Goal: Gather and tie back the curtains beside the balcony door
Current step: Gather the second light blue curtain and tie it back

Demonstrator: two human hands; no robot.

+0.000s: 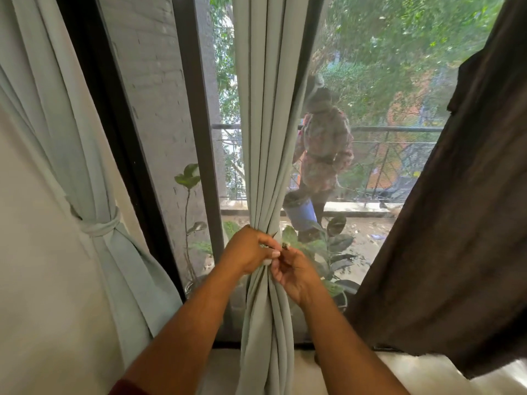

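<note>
A pale green curtain (266,115) hangs bunched in front of the balcony door glass. My left hand (249,253) grips the gathered folds at mid height, its fingers curled round them from the left. My right hand (293,273) is just to the right of the bunch, its fingertips pinching a small dark thing (285,246) next to my left thumb; what that thing is cannot be made out. A second pale green curtain (85,155) at the left is bound by a fabric tieback (101,225).
A dark brown cloth (456,212) hangs at the right. The dark door frame (196,109) stands just left of the bunch. Behind the glass are potted plants (328,246), a balcony railing (396,129) and a person (323,143). A white ledge (413,372) runs below.
</note>
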